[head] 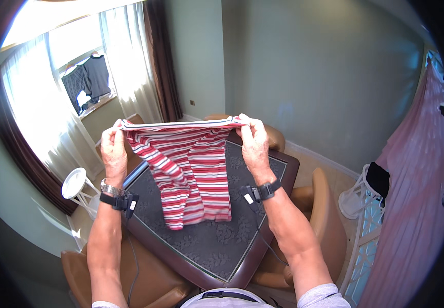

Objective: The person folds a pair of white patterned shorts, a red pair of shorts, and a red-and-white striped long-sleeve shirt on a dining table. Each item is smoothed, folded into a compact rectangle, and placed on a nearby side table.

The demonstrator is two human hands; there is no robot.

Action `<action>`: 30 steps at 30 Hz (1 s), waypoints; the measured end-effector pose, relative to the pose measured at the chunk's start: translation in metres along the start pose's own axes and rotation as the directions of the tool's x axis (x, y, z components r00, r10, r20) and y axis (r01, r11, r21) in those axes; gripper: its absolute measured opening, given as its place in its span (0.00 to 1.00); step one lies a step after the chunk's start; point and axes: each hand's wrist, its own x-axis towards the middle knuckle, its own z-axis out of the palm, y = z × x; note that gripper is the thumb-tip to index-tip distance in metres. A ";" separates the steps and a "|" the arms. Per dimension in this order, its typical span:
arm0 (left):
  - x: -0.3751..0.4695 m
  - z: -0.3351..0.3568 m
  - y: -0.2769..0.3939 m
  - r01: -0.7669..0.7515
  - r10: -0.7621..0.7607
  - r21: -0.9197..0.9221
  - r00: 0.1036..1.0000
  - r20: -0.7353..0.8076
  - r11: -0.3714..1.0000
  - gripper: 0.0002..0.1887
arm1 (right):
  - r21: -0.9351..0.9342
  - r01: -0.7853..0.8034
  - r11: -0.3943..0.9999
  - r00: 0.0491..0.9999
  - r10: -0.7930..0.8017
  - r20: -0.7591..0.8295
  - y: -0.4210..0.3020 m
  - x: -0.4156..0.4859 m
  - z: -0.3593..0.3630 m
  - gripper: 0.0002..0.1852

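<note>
A red, white and dark striped knit garment [210, 173] hangs in front of me above the table, its upper edge stretched nearly level between my hands. At the left end of that edge, my left hand [115, 148] pinches the cloth between thumb and fingers. My right hand [253, 144] grips the opposite end the same way. One sleeve-like part hangs folded across the garment's left side. The lower hem is slightly blurred and hangs over the dark patterned tabletop [222, 250]; I cannot tell whether it touches the surface.
Tan leather chairs [322, 215] stand around the wooden-rimmed table. White stools [75, 184] are at left and right, the right one bearing a black cloth [377, 179]. Dark clothes [95, 77] hang at the window. A pink curtain [414, 192] hangs at right. Cables [134, 246] trail from both wrist devices.
</note>
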 end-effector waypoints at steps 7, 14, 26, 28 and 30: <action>-0.099 -0.009 0.059 0.065 -0.053 -0.117 0.994 0.096 0.991 0.06 | 0.005 -0.111 0.994 0.980 0.108 0.167 -0.054 -0.080 -0.057 0.10; -0.300 -0.067 0.059 0.490 -0.612 0.370 0.674 0.413 0.789 0.04 | -0.687 -0.032 0.726 0.571 0.577 0.584 -0.056 -0.224 -0.148 0.04; -0.480 -0.101 0.042 0.462 -0.816 0.682 0.425 0.391 0.567 0.05 | -0.792 0.045 0.609 0.433 0.702 0.565 -0.033 -0.287 -0.152 0.07; -0.487 -0.101 0.036 0.524 -0.842 0.681 0.462 0.277 0.512 0.06 | -0.799 0.039 0.600 0.461 0.699 0.547 -0.030 -0.281 -0.151 0.08; -0.491 -0.099 0.027 0.651 -0.864 0.621 0.495 0.089 0.437 0.07 | -0.794 0.035 0.607 0.497 0.679 0.541 -0.026 -0.276 -0.151 0.08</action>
